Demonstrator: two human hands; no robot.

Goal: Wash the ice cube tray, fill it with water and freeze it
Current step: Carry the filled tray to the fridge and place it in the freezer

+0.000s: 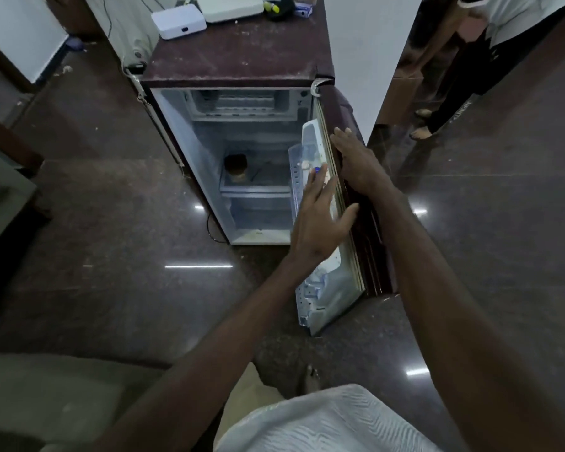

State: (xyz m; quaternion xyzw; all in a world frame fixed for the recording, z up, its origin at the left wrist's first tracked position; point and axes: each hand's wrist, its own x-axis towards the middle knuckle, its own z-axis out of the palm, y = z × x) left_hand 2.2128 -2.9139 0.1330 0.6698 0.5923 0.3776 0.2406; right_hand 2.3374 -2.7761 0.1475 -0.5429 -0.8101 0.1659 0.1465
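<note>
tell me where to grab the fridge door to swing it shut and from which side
Grip the fridge door along its free upper edge, where the right hand already lies on the maroon outer face. Come from the outer side, to the right of the door: the inner side carries protruding clear shelves that the left hand is against, and fingers there could get pinched as it closes.

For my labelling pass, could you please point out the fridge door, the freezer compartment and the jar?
Fridge door (pixel 369 243): head view, dark outer face.
Freezer compartment (pixel 242 102): head view, its open front.
Jar (pixel 236 168): head view, its side.
</note>
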